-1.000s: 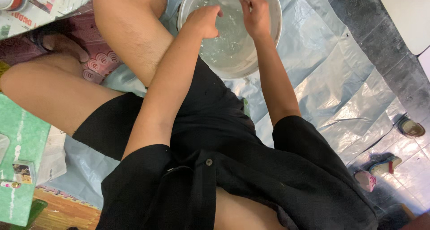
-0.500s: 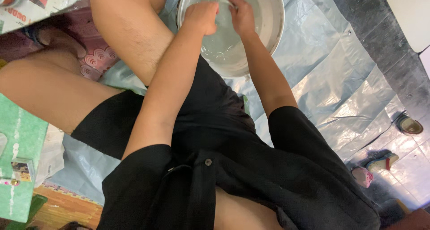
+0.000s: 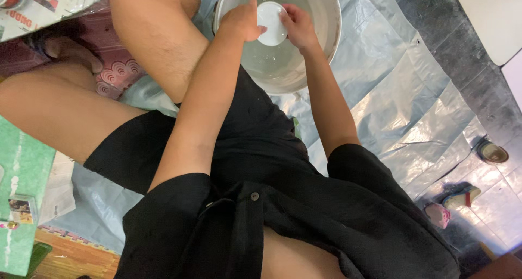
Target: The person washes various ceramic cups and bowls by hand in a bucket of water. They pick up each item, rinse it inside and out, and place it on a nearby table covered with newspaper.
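Both the left hand [image 3: 239, 22] and right hand [image 3: 298, 28] close on opposite edges of a small white dish [image 3: 271, 23] over the metal basin [image 3: 326, 34]'s water; it looks light, rigid, probably wet and slippery, best held by its rim.

A home floor, it seems: a silvery plastic sheet [image 3: 402, 88] covers dark tiles [image 3: 462, 45], a patterned mat [image 3: 111, 75] lies at its edge, shoes [image 3: 492, 152] nearby, newspaper [image 3: 49, 4] alongside.
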